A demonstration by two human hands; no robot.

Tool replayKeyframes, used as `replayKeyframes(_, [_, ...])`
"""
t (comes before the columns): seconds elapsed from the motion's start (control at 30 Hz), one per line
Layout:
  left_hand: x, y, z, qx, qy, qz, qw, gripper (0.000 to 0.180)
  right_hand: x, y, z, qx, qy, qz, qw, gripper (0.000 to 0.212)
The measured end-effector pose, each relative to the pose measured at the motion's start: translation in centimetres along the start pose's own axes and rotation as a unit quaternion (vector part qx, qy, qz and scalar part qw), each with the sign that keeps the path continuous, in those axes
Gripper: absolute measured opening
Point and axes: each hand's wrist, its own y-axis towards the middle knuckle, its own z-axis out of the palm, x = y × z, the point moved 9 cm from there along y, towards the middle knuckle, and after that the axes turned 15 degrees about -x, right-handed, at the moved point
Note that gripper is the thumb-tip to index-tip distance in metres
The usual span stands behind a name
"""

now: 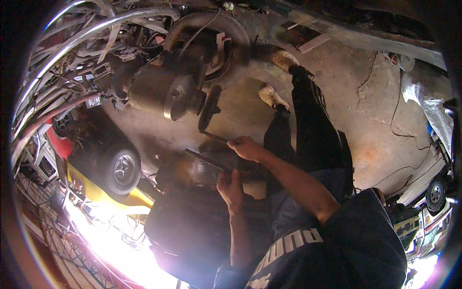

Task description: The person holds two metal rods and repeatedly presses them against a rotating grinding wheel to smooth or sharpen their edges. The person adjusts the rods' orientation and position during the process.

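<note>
My right hand (248,148) is closed around a slim dark rod (215,137). The rod's far tip meets, or lies very near, the lower edge of a dark disc (210,110) seen almost edge-on; contact is hard to judge. That disc sits at the end of a cylindrical motor (156,94). Lower and nearer to me, my left hand (231,189) grips a flat dark bar (204,159), which points up and to the left, roughly parallel to the rod. Its end inside my left hand is hidden.
Behind the motor stands a large round wheel rim (231,33). Bent metal tubes (106,24) crowd the upper left. A small tyred wheel (124,171) with yellow bodywork (101,192) is at left. My shoes (272,96) rest on concrete (356,111), where a cable (395,120) trails at right.
</note>
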Motion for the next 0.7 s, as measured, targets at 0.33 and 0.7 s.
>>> replayKeyframes(0.33, [-1.2, 1.3, 0.2, -0.013, 0.042, 0.009, 0.999, 0.016, -0.1, 0.2, 0.7, 0.018, 0.107, 0.093, 0.99, 0.045])
replayKeyframes(0.7, [-1.6, 2.6, 0.6, -0.027, 0.041, 0.045, 0.998, 0.019, -1.1, 1.1, 2.7, 0.048, 0.118, 0.077, 0.989, 0.048])
